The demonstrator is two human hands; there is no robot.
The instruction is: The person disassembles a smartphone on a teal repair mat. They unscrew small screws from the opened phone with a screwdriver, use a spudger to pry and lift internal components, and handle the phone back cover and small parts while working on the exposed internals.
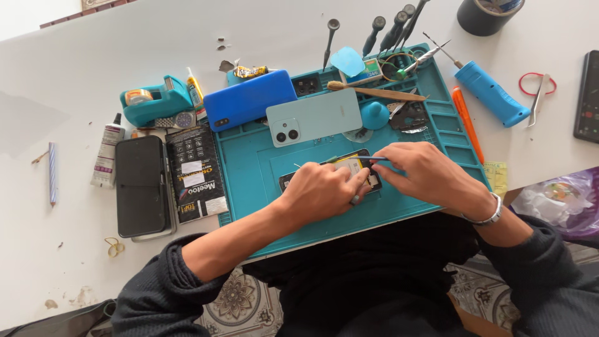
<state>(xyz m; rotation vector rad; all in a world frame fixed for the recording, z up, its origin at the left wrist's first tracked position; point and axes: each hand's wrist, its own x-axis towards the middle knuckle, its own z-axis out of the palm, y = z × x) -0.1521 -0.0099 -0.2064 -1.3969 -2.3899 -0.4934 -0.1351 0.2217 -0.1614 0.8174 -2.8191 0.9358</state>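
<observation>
While the opened phone [349,168] lies face down at the middle of the teal repair mat [249,168], both hands are closed in over its exposed insides. The left hand [321,190] presses down on the phone's near edge, fingers curled narrow, steadying it. The right hand [424,171] pinches a slim tool [368,159], probably tweezers, whose tip points left over the phone's upper part. To judge by this, the work is at the fine stage of picking at a small part inside the body; any further move there calls for a light, steady pinch and a phone held still.

Just beyond the hands lies a pale green back cover [315,115], camera rings to the left, and beside it a blue phone [249,98]. A wooden-handled brush [374,92] and a blue pick [347,61] lie near the mat's far edge, with screwdrivers [390,28] standing behind. On the white tabletop [75,68], left of the mat, are a black phone [140,186], a dark packet [196,173] and a teal tape dispenser [156,103]; to the right, a blue electric tool [490,93].
</observation>
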